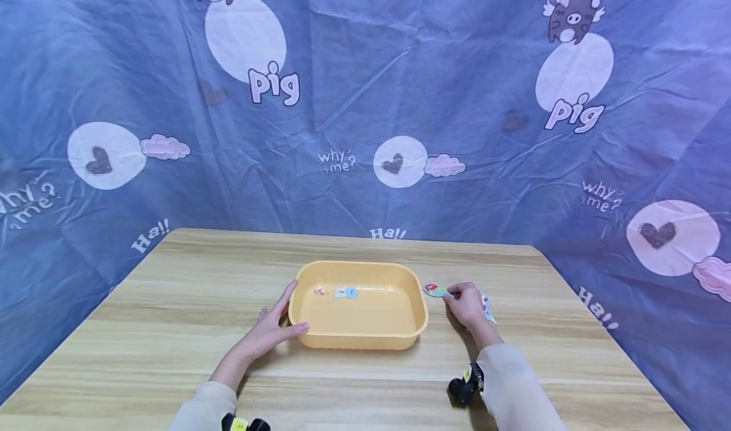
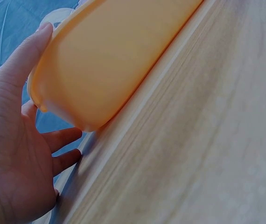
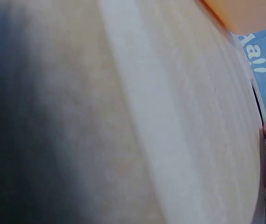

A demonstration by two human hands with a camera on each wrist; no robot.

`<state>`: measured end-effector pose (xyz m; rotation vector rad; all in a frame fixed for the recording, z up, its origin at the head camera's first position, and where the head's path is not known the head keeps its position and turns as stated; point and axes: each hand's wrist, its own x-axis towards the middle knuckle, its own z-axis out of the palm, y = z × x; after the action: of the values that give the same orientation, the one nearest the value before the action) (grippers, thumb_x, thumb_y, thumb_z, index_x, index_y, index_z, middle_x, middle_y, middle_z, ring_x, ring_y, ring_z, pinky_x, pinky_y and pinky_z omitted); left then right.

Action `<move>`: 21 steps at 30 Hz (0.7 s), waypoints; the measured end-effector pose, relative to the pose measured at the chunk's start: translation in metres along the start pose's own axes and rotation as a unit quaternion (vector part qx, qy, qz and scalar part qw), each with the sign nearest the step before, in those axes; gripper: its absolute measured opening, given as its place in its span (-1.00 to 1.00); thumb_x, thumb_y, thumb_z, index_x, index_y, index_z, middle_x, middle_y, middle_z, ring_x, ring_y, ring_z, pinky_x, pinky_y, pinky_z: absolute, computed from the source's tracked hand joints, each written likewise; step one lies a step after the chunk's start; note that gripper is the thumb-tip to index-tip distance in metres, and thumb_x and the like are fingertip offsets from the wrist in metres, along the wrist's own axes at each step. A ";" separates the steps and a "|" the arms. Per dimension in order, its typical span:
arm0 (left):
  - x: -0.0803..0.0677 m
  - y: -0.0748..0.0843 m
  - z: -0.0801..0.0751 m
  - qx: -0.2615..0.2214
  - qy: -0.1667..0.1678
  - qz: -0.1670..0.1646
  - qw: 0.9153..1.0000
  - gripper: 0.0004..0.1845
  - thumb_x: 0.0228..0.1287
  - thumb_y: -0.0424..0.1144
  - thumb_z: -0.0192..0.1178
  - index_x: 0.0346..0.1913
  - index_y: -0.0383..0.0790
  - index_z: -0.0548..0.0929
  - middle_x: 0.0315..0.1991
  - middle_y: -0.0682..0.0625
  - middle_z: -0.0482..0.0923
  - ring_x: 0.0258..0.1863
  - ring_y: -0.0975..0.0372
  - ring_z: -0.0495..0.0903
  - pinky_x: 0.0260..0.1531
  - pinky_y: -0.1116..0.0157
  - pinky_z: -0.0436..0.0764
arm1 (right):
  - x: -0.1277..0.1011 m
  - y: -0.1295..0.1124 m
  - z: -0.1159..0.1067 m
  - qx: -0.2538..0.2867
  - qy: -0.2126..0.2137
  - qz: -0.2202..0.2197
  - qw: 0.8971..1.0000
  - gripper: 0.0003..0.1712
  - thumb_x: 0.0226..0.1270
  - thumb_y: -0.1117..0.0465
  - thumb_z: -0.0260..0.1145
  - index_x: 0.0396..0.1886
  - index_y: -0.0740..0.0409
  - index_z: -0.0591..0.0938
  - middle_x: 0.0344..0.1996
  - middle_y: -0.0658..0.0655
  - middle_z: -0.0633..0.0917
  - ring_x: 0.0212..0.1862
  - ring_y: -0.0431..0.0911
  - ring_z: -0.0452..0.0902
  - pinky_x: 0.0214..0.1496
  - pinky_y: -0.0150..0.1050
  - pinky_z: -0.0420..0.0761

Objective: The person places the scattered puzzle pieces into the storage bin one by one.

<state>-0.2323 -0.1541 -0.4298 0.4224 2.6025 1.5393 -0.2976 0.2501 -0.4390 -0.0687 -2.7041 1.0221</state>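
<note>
A shallow yellow plastic basin (image 1: 360, 341) sits in the middle of the table. My left hand (image 1: 267, 331) spans its left end, the thumb along the front-left rim and the other fingers stretched by the outer wall; in the left wrist view the fingers (image 2: 64, 139) look straight and spread. To the right of the basin, my right hand (image 1: 467, 304) pinches a flat, colourful cutout (image 1: 437, 291), green with red, whose tip points toward the basin. More flat blue-and-white pieces (image 1: 487, 308) show from behind that hand, partly hidden by it.
Inside the basin lie a small reddish cutout (image 1: 321, 291) and a white-and-blue piece (image 1: 346, 292), toward its back left. The wooden table (image 1: 217, 278) ends at a blue printed curtain (image 1: 354, 202) at the back and sides.
</note>
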 end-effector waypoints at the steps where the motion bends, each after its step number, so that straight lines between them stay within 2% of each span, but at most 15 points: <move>1: 0.000 0.000 0.000 0.000 0.000 0.001 1.000 -0.05 -0.01 0.01 0.20 0.34 0.07 -0.19 0.26 -0.20 0.01 0.25 0.03 -0.11 0.08 -0.03 -0.53 | 0.000 0.000 0.000 0.002 0.001 -0.001 1.000 -0.78 0.05 0.36 0.22 -0.31 0.45 0.56 -0.28 0.31 0.45 -0.21 0.08 0.33 -0.13 -0.04 0.35; 8: 0.000 -0.002 0.001 0.002 0.000 0.003 1.000 -0.05 -0.01 -0.01 0.20 0.34 0.10 -0.20 0.26 -0.21 0.01 0.25 0.03 -0.11 0.08 -0.03 -0.54 | 0.002 0.002 0.000 0.014 0.005 -0.013 1.000 -0.79 0.04 0.38 0.19 -0.34 0.47 0.56 -0.36 0.29 0.51 -0.27 0.07 0.39 -0.19 -0.06 0.39; 13: 0.001 -0.002 0.001 0.000 0.000 0.007 1.000 -0.06 0.00 -0.02 0.20 0.34 0.08 -0.20 0.26 -0.19 0.01 0.25 0.03 -0.11 0.08 -0.04 -0.54 | 0.004 0.001 -0.003 0.031 -0.004 0.001 1.000 -0.79 0.07 0.36 0.17 -0.34 0.47 0.54 -0.47 0.22 0.55 -0.35 0.03 0.42 -0.27 -0.11 0.42; 21: 0.001 -0.002 0.001 0.001 0.000 0.008 1.000 -0.06 0.00 -0.02 0.20 0.34 0.07 -0.20 0.25 -0.20 0.02 0.25 0.04 -0.10 0.08 -0.04 -0.54 | 0.006 -0.003 -0.006 0.042 0.002 0.010 0.999 -0.76 0.09 0.34 0.16 -0.28 0.45 0.53 -0.44 0.22 0.55 -0.32 0.03 0.42 -0.23 -0.12 0.41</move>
<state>-0.2330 -0.1540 -0.4322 0.4447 2.6068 1.5423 -0.3018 0.2527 -0.4316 -0.0830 -2.6581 1.1400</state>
